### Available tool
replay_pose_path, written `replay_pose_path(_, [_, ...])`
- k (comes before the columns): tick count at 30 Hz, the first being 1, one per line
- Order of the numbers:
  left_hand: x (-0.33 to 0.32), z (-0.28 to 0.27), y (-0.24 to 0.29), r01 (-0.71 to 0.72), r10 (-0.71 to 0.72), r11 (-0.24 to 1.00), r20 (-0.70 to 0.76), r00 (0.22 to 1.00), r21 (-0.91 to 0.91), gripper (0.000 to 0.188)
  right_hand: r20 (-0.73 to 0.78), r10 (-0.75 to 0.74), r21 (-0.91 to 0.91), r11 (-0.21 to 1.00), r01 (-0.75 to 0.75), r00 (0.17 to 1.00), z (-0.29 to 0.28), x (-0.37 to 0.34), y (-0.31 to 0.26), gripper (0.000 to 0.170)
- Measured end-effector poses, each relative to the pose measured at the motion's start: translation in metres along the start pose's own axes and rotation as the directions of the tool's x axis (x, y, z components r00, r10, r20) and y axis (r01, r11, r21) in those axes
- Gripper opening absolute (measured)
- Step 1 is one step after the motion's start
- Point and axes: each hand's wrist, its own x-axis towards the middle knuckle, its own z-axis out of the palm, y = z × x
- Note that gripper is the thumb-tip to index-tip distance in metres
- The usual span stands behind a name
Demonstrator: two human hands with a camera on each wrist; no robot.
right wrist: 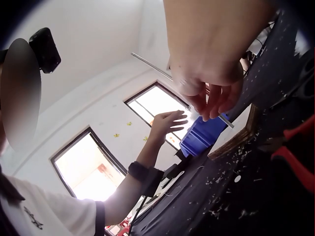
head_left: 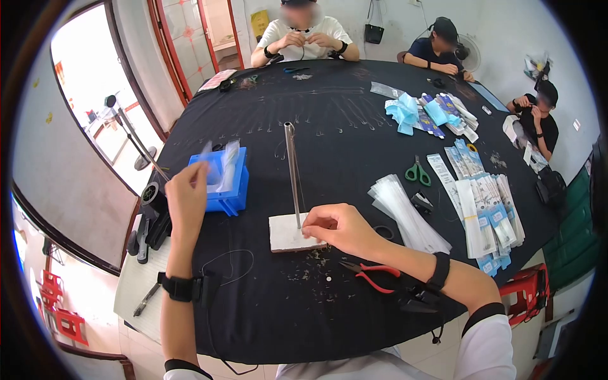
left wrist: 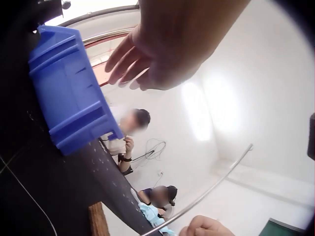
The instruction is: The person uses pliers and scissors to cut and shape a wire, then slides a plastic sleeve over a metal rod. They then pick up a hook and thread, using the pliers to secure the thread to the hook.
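Note:
My left hand (head_left: 187, 196) is raised at the near left side of a blue plastic bin (head_left: 235, 193). At its fingertips is a blurred strip of clear plastic (head_left: 211, 166), which it seems to pinch. More clear plastic (head_left: 232, 166) stands in the bin, unblurred. My right hand (head_left: 339, 228) is low beside a metal rod (head_left: 292, 171) that rises from a white block (head_left: 284, 233). Its thumb and fingers curl together near the rod's foot. A thin line (head_left: 300, 187) runs down along the rod toward these fingers; the pinch itself is mostly hidden.
Red-handled pliers (head_left: 380, 273) and small scraps lie right of the block. Beyond are clear sleeves (head_left: 405, 215), green scissors (head_left: 417, 172) and printed packets (head_left: 487, 209). Lines with hooks (head_left: 342, 114) spread across the far black cloth. Several people sit around the table.

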Motion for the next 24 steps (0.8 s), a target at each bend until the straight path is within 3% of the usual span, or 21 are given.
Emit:
replay_pose_path(1, [-0.003, -0.001, 0.006, -0.062, 0.049, 0.986, -0.086, 0.995, -0.158, 0.024, 0.008, -0.002, 0.009, 1.000, 0.002, 1.000, -0.001, 0.000, -0.001, 0.010])
replay_pose_path(4, [-0.015, -0.020, 0.052, 0.157, -0.093, 0.814, 0.140, 0.986, -0.559, 0.027, 0.059, -0.051, 0.081, 0.996, 0.046, 0.997, -0.002, -0.001, 0.000, 0.010])
replay_pose_path(8, [-0.021, -0.019, 0.076, 0.313, -0.101, 0.743, 0.364, 0.926, -0.591, 0.024, 0.131, -0.197, 0.189, 0.967, 0.171, 0.972, 0.003, -0.003, 0.003, 0.009])
replay_pose_path(12, [-0.028, -0.003, 0.075, 0.371, -0.102, 0.710, 0.433, 0.896, -0.599, 0.027, 0.140, -0.218, 0.182, 0.964, 0.191, 0.966, 0.006, -0.010, -0.006, 0.009])
replay_pose_path(15, [-0.031, 0.003, 0.072, 0.407, -0.136, 0.682, 0.441, 0.887, -0.608, 0.029, 0.182, -0.055, 0.182, 0.983, 0.021, 0.982, 0.001, -0.005, -0.002, 0.009])
replay_pose_path(17, [-0.040, 0.010, 0.072, 0.447, -0.149, 0.655, 0.475, 0.867, -0.610, 0.030, 0.155, -0.022, 0.223, 0.975, -0.013, 0.988, 0.002, -0.005, -0.001, 0.011])
replay_pose_path(18, [-0.048, 0.013, 0.071, 0.474, -0.142, 0.644, 0.515, 0.845, -0.600, 0.030, 0.140, -0.005, 0.243, 0.970, -0.029, 0.990, 0.002, -0.005, -0.001, 0.012])
replay_pose_path(19, [-0.058, 0.017, 0.065, 0.436, -0.063, 0.727, 0.580, 0.812, -0.531, 0.029, 0.133, -0.005, 0.226, 0.974, -0.025, 0.991, 0.002, -0.005, -0.001, 0.012])
replay_pose_path(22, [-0.081, 0.024, 0.050, 0.416, 0.103, 0.811, 0.800, 0.591, -0.412, 0.025, 0.121, 0.018, 0.177, 0.983, -0.039, 0.992, 0.001, -0.005, -0.002, 0.014])
replay_pose_path(24, [-0.083, 0.027, 0.051, 0.553, 0.059, 0.719, 0.831, 0.553, -0.420, 0.021, 0.134, 0.055, 0.139, 0.988, -0.073, 0.989, -0.001, -0.004, -0.003, 0.015])
